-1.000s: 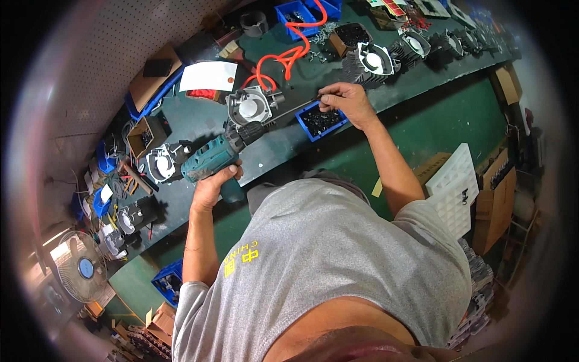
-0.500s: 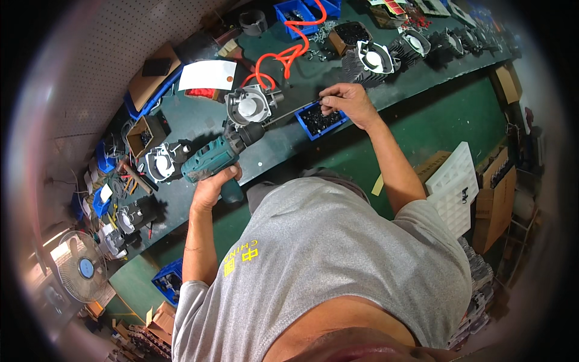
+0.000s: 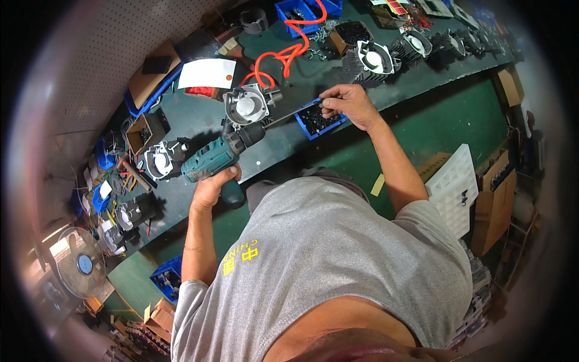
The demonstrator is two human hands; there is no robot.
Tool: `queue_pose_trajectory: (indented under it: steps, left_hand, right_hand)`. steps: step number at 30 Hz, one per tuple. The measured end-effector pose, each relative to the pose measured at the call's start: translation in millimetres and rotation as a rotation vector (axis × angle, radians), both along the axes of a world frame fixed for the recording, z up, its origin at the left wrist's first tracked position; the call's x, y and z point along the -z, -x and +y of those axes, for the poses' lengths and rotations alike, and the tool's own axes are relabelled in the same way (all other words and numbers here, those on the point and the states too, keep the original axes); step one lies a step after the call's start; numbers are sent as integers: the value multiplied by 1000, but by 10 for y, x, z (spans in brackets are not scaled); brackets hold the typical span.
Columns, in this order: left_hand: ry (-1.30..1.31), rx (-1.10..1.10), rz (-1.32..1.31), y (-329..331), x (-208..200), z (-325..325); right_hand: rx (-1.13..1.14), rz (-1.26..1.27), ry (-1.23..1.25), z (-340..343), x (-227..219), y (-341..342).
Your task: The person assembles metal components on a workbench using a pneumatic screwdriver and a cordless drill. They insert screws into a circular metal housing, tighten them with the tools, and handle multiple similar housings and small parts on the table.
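My left hand (image 3: 218, 184) is wrapped round the grip of a teal and black cordless drill (image 3: 212, 158). A long thin bit (image 3: 288, 116) runs from its chuck toward my right hand (image 3: 350, 104). The thumb and fingers of that hand are pinched together at the bit's tip; whatever small piece they hold there is too small to make out. Below them lies a blue bin (image 3: 319, 123) of small black parts, probably screws. Just beyond the drill's chuck stands a grey metal housing (image 3: 246, 107) with a round pale centre.
More housings stand along the bench (image 3: 283, 145), such as one (image 3: 374, 59) at right and one (image 3: 161, 161) at left. A coiled orange hose (image 3: 289, 57) lies at the back. White paper (image 3: 207, 74) covers part of a box of red pieces. A fan (image 3: 81, 262) stands at lower left.
Almost everything holds still. The bit's tip and the pinched fingers of my right hand stay together, and the drill keeps its place in my left hand.
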State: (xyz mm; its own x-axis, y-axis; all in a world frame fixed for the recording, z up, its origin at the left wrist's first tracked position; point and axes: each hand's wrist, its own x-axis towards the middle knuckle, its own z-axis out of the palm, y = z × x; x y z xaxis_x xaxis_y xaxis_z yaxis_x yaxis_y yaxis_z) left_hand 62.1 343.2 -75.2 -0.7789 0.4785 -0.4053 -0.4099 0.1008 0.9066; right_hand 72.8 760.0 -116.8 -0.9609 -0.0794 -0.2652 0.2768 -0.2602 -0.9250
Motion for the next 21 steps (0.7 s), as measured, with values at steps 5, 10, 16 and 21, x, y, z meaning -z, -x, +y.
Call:
queue_pose_trajectory:
  steps: [5,10,16,21]
  left_hand:
    - [-5,-18,-5,-3,-33,21]
    - [-11,24,13,107,-103,-25]
    - [-57,80,6,315,-124,-205]
    - [-93,101,1,444,-156,-345]
  right_hand:
    - [13,10,42,5,-63,-11]
    - [29,25,18,-52,-238,-49]
    - [70,42,-35,-245,-492,-65]
    - [90,48,-73,-436,-726,-48]
